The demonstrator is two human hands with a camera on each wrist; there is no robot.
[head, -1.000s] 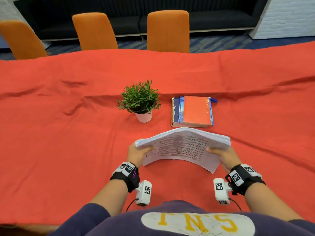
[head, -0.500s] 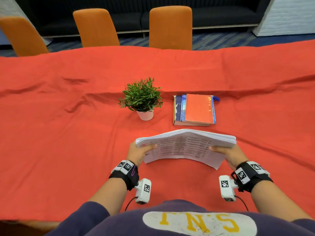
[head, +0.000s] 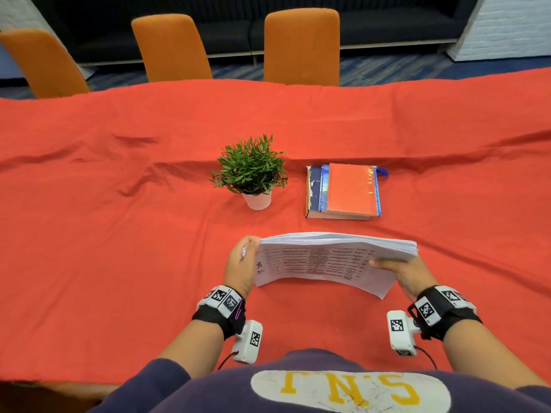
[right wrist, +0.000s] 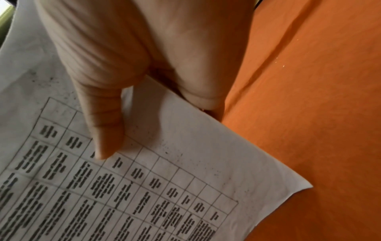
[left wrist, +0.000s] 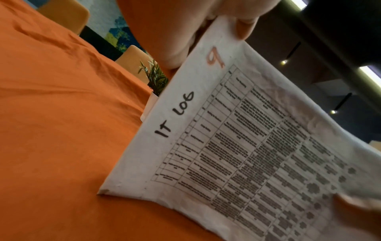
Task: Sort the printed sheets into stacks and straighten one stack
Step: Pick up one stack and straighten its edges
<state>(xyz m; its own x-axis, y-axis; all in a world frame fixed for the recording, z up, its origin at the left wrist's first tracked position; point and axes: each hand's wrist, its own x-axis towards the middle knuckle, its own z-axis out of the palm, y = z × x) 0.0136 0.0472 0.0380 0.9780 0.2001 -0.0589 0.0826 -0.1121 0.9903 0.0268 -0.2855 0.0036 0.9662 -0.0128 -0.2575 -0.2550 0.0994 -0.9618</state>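
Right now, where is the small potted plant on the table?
In the head view, the potted plant stands on the red tablecloth near the middle, just left of the pile of books and beyond the stack of printed sheets.

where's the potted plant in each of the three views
Head: the potted plant stands at centre on the red tablecloth, left of the books, beyond the stack of sheets.
Left wrist: only a few leaves and a sliver of white pot show at centre, behind the sheet's left edge.
Right wrist: not in it.
Shared landmark: the printed table on the sheets, seen in all three views.
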